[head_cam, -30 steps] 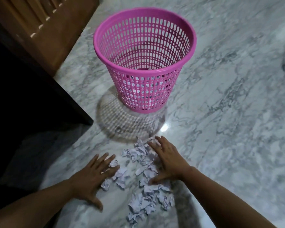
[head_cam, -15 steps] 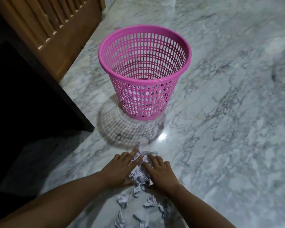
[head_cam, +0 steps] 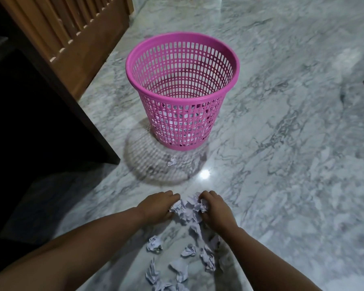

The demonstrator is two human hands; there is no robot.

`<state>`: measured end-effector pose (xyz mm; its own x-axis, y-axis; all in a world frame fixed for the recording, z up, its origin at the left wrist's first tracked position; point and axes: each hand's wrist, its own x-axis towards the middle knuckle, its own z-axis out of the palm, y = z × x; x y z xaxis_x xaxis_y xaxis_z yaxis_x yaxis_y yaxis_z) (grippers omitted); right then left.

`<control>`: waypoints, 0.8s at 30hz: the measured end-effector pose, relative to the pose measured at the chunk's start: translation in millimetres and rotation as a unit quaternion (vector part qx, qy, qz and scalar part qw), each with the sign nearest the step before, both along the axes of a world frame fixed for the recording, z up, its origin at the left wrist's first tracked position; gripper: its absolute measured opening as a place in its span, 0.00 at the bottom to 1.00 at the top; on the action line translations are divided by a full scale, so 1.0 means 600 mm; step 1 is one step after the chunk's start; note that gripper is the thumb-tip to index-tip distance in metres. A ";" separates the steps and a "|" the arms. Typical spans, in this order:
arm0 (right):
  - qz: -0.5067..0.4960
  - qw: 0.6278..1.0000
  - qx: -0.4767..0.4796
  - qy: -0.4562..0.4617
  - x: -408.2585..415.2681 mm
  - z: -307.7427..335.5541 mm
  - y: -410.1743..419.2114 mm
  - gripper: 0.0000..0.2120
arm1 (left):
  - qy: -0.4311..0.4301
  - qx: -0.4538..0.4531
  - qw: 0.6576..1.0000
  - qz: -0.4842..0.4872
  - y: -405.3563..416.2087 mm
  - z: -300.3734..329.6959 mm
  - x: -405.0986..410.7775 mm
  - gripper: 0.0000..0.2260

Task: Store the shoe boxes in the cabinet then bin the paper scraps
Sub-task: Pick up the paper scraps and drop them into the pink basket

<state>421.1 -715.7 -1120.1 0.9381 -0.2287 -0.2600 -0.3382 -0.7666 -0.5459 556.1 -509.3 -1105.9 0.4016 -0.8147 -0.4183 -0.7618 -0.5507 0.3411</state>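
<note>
As both hands clutch the paper scraps | one scrap, seemingly fresh, near bin

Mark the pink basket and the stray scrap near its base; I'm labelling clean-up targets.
pink basket (head_cam: 183, 120), head view, front of its mesh wall.
stray scrap (head_cam: 171, 162), head view, middle of the crumpled paper.

We've one view only: head cam, wide-angle, looking fwd and down at the floor, hands close below, bin a bit further ahead.
</note>
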 end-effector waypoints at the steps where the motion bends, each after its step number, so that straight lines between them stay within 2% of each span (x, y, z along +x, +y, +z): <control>1: -0.034 0.999 0.021 -0.012 -0.001 0.001 -0.005 0.14 | 0.000 -0.013 1.000 0.006 0.004 0.002 0.000 0.16; 4: -0.116 0.988 0.091 -0.045 0.001 0.013 -0.016 0.13 | -0.006 -0.061 0.998 0.034 0.016 0.012 0.005 0.10; 7: -0.180 0.965 0.174 -0.079 0.012 0.033 -0.019 0.07 | -0.016 -0.113 0.991 0.068 0.019 0.027 0.023 0.09; 11: -0.185 0.941 0.240 -0.149 0.060 0.102 -0.016 0.08 | -0.015 -0.237 0.963 0.129 -0.005 0.097 0.050 0.05; 13: -0.167 0.930 0.248 -0.212 0.098 0.166 -0.021 0.08 | -0.007 -0.314 0.930 0.193 -0.026 0.148 0.067 0.07; 15: -0.138 0.914 0.254 -0.286 0.134 0.241 -0.032 0.08 | 0.003 -0.398 0.886 0.239 -0.049 0.205 0.089 0.05; 19: -0.070 0.874 0.242 -0.415 0.205 0.403 -0.064 0.08 | -0.053 -0.519 0.806 0.280 -0.097 0.362 0.133 0.07; 21: -0.058 0.861 0.205 -0.462 0.256 0.473 -0.084 0.10 | -0.063 -0.534 0.785 0.307 -0.125 0.436 0.177 0.08; 24: -0.079 0.863 0.140 -0.479 0.341 0.541 -0.110 0.11 | -0.107 -0.501 0.794 0.328 -0.171 0.488 0.274 0.08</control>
